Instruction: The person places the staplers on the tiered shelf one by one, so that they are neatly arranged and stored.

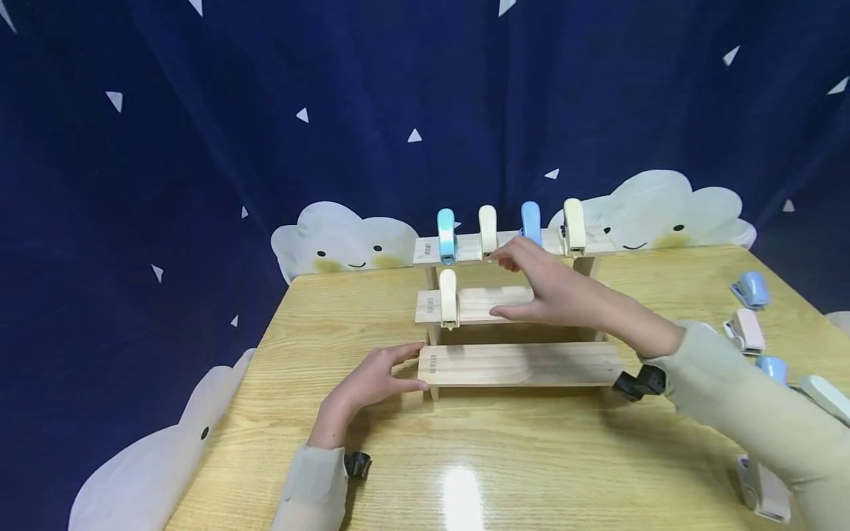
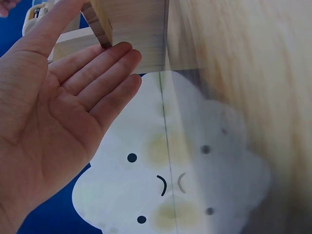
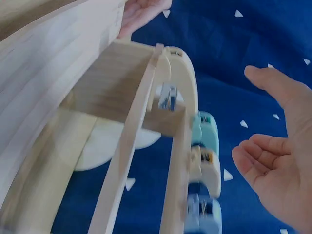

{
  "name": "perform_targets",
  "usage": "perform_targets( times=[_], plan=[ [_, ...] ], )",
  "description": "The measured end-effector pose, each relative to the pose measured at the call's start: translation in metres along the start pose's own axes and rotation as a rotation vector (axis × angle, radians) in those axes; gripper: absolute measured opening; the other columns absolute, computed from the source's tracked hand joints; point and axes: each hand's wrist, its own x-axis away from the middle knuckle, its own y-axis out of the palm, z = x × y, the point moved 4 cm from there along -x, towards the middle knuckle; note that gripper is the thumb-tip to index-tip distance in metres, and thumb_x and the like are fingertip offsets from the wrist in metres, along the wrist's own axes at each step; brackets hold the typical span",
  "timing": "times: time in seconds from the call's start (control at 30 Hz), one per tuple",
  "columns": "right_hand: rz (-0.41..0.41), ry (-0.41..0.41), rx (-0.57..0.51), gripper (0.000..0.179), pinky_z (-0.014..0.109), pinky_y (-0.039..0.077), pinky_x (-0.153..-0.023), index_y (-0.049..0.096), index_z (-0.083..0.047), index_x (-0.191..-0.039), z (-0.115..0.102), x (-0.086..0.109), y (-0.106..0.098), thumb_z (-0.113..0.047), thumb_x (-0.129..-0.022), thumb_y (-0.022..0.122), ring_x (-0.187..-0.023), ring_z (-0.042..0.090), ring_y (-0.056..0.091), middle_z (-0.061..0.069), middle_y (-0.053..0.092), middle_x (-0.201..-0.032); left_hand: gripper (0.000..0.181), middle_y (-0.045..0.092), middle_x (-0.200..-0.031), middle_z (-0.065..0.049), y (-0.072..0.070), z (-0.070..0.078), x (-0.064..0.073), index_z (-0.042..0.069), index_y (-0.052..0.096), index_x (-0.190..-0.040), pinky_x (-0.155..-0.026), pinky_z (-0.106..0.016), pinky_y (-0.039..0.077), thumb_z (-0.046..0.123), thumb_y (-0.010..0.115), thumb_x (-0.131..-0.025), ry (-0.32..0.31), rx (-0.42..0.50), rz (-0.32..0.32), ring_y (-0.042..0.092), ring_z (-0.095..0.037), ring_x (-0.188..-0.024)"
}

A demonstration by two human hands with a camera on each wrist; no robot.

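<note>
A three-step wooden rack point(image 1: 518, 365) stands on the table. Its top step carries a turquoise stapler point(image 1: 446, 232), a cream stapler point(image 1: 488, 227), a blue stapler point(image 1: 530, 217) and another cream stapler point(image 1: 575, 225). On the middle step's left end sits a whitish stapler point(image 1: 448, 295). My left hand point(image 1: 372, 376) rests at the bottom step's left end, thumb at the front corner, straight fingers point(image 2: 109, 63) at the back. My right hand point(image 1: 551, 284) hovers before the upper steps, thumb and fingers apart with nothing between them; it hides part of the middle step.
To the right on the wooden table point(image 1: 358, 317) lie more staplers: a blue one point(image 1: 753, 289), a pink one point(image 1: 747, 332), another blue one point(image 1: 772, 367), a white one point(image 1: 826, 398) and a pale pink one point(image 1: 764, 490). A dark blue curtain point(image 1: 372, 88) hangs behind.
</note>
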Motion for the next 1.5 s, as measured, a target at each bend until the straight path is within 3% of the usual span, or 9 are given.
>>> perform_targets(
  times=[0.13, 0.37, 0.53, 0.63, 0.77, 1.0, 1.17, 1.5],
  plan=[
    [0.055, 0.004, 0.059, 0.063, 0.039, 0.053, -0.083, 0.052, -0.001, -0.122, 0.009, 0.024, -0.019, -0.023, -0.074, 0.086, -0.097, 0.021, 0.056, 0.010, 0.057, -0.107, 0.079, 0.050, -0.148, -0.010, 0.001, -0.001, -0.002, 0.011, 0.043, -0.148, -0.116, -0.047, 0.038, 0.038, 0.077, -0.083, -0.001, 0.000, 0.006, 0.048, -0.029, -0.138],
    [0.119, 0.084, 0.138, 0.067, 0.029, 0.050, -0.082, 0.055, -0.005, -0.123, 0.027, 0.075, -0.046, -0.020, -0.067, 0.089, -0.097, 0.016, 0.058, 0.001, 0.058, -0.107, 0.077, 0.052, -0.147, -0.009, 0.001, -0.001, -0.001, 0.012, 0.044, -0.148, -0.117, -0.046, 0.038, 0.036, 0.078, -0.082, -0.016, 0.018, 0.010, 0.048, -0.027, -0.138],
    [0.158, 0.144, 0.161, 0.072, 0.012, 0.043, -0.087, 0.056, -0.005, -0.124, 0.037, 0.115, -0.056, -0.019, -0.063, 0.092, -0.098, 0.010, 0.055, 0.000, 0.059, -0.107, 0.078, 0.052, -0.147, -0.009, 0.002, -0.002, -0.001, 0.012, 0.044, -0.148, -0.116, -0.047, 0.038, 0.035, 0.078, -0.082, -0.021, 0.038, 0.011, 0.048, -0.028, -0.138],
    [0.171, 0.193, 0.159, 0.073, 0.001, 0.036, -0.089, 0.057, -0.004, -0.123, 0.043, 0.140, -0.059, -0.016, -0.061, 0.092, -0.100, -0.002, 0.052, -0.001, 0.059, -0.106, 0.079, 0.052, -0.147, -0.010, 0.003, -0.002, 0.000, 0.011, 0.043, -0.148, -0.116, -0.048, 0.038, 0.036, 0.078, -0.082, -0.022, 0.052, 0.009, 0.048, -0.028, -0.137],
    [0.179, 0.244, 0.168, 0.074, -0.003, 0.033, -0.088, 0.059, -0.005, -0.122, 0.049, 0.174, -0.061, -0.016, -0.058, 0.093, -0.101, -0.017, 0.044, -0.004, 0.059, -0.104, 0.079, 0.052, -0.147, -0.010, 0.003, -0.003, 0.001, 0.012, 0.043, -0.148, -0.116, -0.048, 0.038, 0.037, 0.078, -0.082, -0.025, 0.059, 0.010, 0.049, -0.029, -0.137],
    [0.178, 0.356, 0.187, 0.073, -0.004, 0.031, -0.085, 0.061, -0.011, -0.118, 0.054, 0.227, -0.059, -0.018, -0.053, 0.095, -0.100, -0.024, 0.040, -0.023, 0.053, -0.106, 0.077, 0.050, -0.149, -0.008, 0.003, -0.002, 0.001, 0.014, 0.045, -0.148, -0.116, -0.048, 0.039, 0.037, 0.078, -0.082, -0.029, 0.045, 0.015, 0.048, -0.028, -0.138],
    [0.156, 0.332, 0.205, 0.078, -0.005, 0.033, -0.083, 0.060, -0.014, -0.118, 0.054, 0.260, -0.053, -0.020, -0.049, 0.096, -0.101, -0.024, 0.040, -0.031, 0.046, -0.108, 0.077, 0.050, -0.149, -0.008, 0.003, -0.003, 0.002, 0.014, 0.045, -0.147, -0.114, -0.049, 0.040, 0.037, 0.078, -0.082, -0.015, 0.031, 0.018, 0.049, -0.029, -0.137],
    [0.108, 0.307, 0.229, 0.087, -0.003, 0.034, -0.076, 0.059, -0.010, -0.113, 0.058, 0.311, -0.038, -0.027, -0.037, 0.097, -0.090, -0.016, 0.047, -0.024, 0.052, -0.100, 0.076, 0.050, -0.148, -0.008, 0.003, -0.004, 0.000, 0.015, 0.046, -0.147, -0.114, -0.049, 0.041, 0.039, 0.077, -0.083, -0.015, 0.015, 0.025, 0.049, -0.030, -0.136]
  ],
)
